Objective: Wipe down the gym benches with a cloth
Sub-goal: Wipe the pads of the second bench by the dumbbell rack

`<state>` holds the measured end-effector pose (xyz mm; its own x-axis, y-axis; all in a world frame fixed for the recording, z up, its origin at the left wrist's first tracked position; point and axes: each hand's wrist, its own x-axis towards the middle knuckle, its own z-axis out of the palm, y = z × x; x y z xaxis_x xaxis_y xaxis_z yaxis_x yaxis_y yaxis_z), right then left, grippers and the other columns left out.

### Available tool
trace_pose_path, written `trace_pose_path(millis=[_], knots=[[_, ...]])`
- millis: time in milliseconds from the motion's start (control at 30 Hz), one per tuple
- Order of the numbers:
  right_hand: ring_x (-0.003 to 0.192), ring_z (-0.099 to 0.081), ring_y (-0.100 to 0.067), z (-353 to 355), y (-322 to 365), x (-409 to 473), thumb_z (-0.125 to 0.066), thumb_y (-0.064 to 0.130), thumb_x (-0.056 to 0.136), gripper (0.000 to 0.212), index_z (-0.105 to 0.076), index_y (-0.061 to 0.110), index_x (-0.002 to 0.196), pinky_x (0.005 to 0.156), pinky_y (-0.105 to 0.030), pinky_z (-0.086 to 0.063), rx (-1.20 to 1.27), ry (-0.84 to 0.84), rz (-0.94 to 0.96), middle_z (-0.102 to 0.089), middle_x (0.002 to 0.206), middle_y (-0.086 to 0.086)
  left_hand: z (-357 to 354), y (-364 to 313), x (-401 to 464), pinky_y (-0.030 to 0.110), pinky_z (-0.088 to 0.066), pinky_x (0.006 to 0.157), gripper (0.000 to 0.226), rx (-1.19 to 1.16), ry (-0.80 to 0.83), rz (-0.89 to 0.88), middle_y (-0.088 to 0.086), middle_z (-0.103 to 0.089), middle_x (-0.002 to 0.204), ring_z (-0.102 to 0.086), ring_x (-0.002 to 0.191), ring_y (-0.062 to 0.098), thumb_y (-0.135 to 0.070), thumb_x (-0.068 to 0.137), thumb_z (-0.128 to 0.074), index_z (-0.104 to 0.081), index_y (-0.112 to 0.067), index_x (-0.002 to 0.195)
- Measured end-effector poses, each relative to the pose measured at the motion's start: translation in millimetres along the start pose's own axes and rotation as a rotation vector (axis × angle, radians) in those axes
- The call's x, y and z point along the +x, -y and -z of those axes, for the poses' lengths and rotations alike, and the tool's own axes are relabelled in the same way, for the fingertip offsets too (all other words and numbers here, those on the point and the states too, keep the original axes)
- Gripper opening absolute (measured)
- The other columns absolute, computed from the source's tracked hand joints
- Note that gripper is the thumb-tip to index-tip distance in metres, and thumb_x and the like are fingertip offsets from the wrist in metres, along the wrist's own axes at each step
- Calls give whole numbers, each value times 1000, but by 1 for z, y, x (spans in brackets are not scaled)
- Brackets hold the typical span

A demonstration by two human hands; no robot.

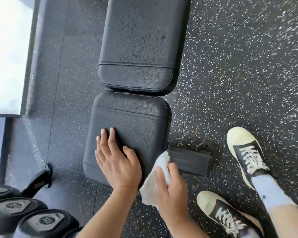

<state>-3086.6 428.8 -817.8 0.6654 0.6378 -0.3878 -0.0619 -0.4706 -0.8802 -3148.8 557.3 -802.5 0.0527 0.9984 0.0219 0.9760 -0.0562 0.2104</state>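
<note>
The left hand (116,162) lies flat, fingers straight and slightly spread, on the near seat pad (132,127) of the bench, while the right hand (170,186) pinches the white cloth (155,179) just off the pad's right edge, seemingly clear of it, above speckled floor (239,74).

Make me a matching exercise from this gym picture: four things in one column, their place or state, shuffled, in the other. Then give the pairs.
Things:
1. white crumpled cloth
2. left hand
3. black padded seat pad
4. black dumbbells

Places or states:
A. bottom left, on the floor
B. gripped in the right hand
C. under the flat left hand
D. resting flat on the seat pad

Pairs: 1-B, 2-D, 3-C, 4-A
</note>
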Motion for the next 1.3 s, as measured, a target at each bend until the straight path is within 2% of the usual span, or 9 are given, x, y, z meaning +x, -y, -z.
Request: trace_pose_path(millis=[200, 367, 533, 667, 733, 833, 933, 1100, 1300], knots=[[63, -44, -12, -4, 9, 75, -42, 52, 107, 40, -37, 23, 79, 61, -32, -38, 132, -87, -50, -47, 68, 3, -1, 3, -1, 51, -16, 129, 66, -5, -10, -20, 5, -30, 169, -22, 158, 27, -28, 94, -40, -38, -17, 159], [62, -37, -4, -11, 24, 156, -47, 46, 109, 41, -37, 28, 73, 59, -27, -31, 218, -220, -90, -44, 65, 17, -4, 6, 0, 53, -16, 128, 66, -2, -14, -22, 3, -29, 169, -21, 158, 27, -30, 94, -39, -38, -19, 159], [65, -48, -9, -12, 8, 76, -39, 56, 107, 41, -42, 25, 80, 63, -32, -41, 137, -147, -119, -53, 70, 9, -4, 6, 0, 56, -17, 127, 66, -7, -15, -13, 3, -29, 169, -21, 158, 27, -31, 93, -38, -37, -20, 159], [66, -48, -7, -9, 4, 26, -41, 50, 107, 35, -38, 31, 79, 63, -18, -39, 75, -121, -82, -52, 71, 11, -5, 6, -1, 55, -16, 128, 68, -19, -17, -6, 2, -29, 170, -20, 159, 26, -30, 92, -39, -36, -21, 160], [65, -45, -10, -5, 12, 37, -46, 43, 107, 34, -39, 27, 78, 63, -28, -41, 61, -101, -40, -47, 69, 8, -5, 7, 0, 55, -16, 128, 68, -18, -14, -3, 1, -28, 170, -19, 159, 26, -30, 92, -39, -35, -22, 160], [68, -43, -21, -4, 43, 89, -58, 32, 101, 32, -41, 16, 79, 62, -41, -39, -35, -115, 121, -45, 73, 4, -6, 8, -1, 55, -16, 128, 68, -15, -10, -12, 1, -28, 170, -19, 159, 26, -30, 93, -40, -33, -23, 160], [77, -52, -26, -16, 83, 152, -68, 29, 90, 18, -60, 13, 85, 67, -40, -40, -446, -125, 440, -57, 82, -3, -5, 7, -2, 55, -16, 128, 68, -17, -4, -7, 1, -27, 170, -18, 159, 27, -30, 93, -41, -34, -23, 160], [104, -59, -27, -72, 136, 193, -51, 40, 99, 26, -67, 26, 114, 84, -43, -41, -798, 230, 742, -66, 106, 2, -4, 7, -1, 55, -16, 128, 69, -6, 18, 1, 2, -26, 171, -16, 160, 28, -31, 92, -43, -36, -22, 160], [109, -59, -21, -137, 157, 213, -48, 51, 102, 32, -64, 26, 114, 87, -37, -42, -837, 421, 976, -65, 112, 5, -3, 7, 1, 54, -13, 129, 68, 11, 27, 9, 4, -27, 170, -17, 160, 28, -33, 92, -43, -38, -20, 159]])
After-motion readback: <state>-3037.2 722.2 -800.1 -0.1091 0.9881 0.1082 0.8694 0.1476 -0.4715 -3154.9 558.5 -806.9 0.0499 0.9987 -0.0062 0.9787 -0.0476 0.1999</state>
